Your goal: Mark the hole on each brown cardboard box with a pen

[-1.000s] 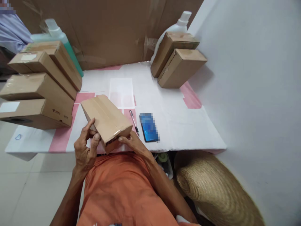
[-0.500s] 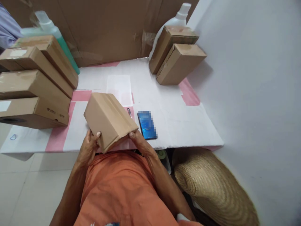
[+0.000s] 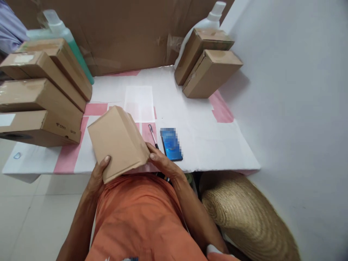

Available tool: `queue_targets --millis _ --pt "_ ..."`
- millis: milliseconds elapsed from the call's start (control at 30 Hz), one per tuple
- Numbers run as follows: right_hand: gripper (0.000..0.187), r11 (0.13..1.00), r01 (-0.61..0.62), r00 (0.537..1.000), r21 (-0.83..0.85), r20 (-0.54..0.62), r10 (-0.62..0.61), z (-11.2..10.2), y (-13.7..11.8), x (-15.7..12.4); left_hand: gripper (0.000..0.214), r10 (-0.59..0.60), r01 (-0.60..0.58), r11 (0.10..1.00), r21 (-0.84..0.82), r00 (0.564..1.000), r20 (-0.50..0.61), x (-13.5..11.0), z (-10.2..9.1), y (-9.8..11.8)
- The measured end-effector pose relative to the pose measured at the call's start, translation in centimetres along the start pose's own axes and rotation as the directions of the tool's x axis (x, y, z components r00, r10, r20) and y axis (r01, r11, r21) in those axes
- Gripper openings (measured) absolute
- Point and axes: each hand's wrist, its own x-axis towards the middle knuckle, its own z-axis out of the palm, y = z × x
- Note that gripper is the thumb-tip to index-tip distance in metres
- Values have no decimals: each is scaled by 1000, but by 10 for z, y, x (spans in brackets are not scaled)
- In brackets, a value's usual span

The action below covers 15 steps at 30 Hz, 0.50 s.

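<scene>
A plain brown cardboard box (image 3: 119, 141) is held tilted between my hands at the table's front edge, its broad face turned up. My left hand (image 3: 99, 174) grips its lower left corner, thumb on the broad face and the other fingers hidden beneath. At the right end, my right hand (image 3: 160, 159) has its thumb and fingers against the box's edge. Just right of the box lie a pen (image 3: 153, 136) and a phone (image 3: 172, 145) with a blue screen. Behind it, a white sheet of paper (image 3: 139, 103) rests on the table.
Several cardboard boxes (image 3: 62, 119) stand in a row at the left, before a green bottle (image 3: 78, 54). Two more boxes (image 3: 212, 76) lean together at the back right by a white bottle (image 3: 216, 14). A straw hat (image 3: 244, 210) is below the table's right front edge, near the wall.
The box has been turned in my hands, so its broad face now shows more and its taped narrow side less. It has shifted slightly left, uncovering more of the pen.
</scene>
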Motion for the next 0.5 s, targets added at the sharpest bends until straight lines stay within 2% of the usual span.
queue_targets --millis 67,133,267,367,500 --pt "87 1000 -3 998 25 -55 4 -3 -2 2 83 31 -32 999 40 999 32 -5 -5 -1" --pt "93 1000 -27 995 4 -98 28 -4 -3 4 90 101 -110 982 151 993 67 -9 -8 -1" --pt "86 999 -22 992 -26 -125 18 5 -1 5 100 241 -264 871 413 964 109 -16 -5 7" --pt "72 999 -6 993 41 -120 11 13 2 2 105 306 -326 825 461 944 120 -20 -3 13" --pt "67 984 -83 978 155 -174 110 14 6 -3 99 376 -409 800 439 912 163 -22 -3 13"
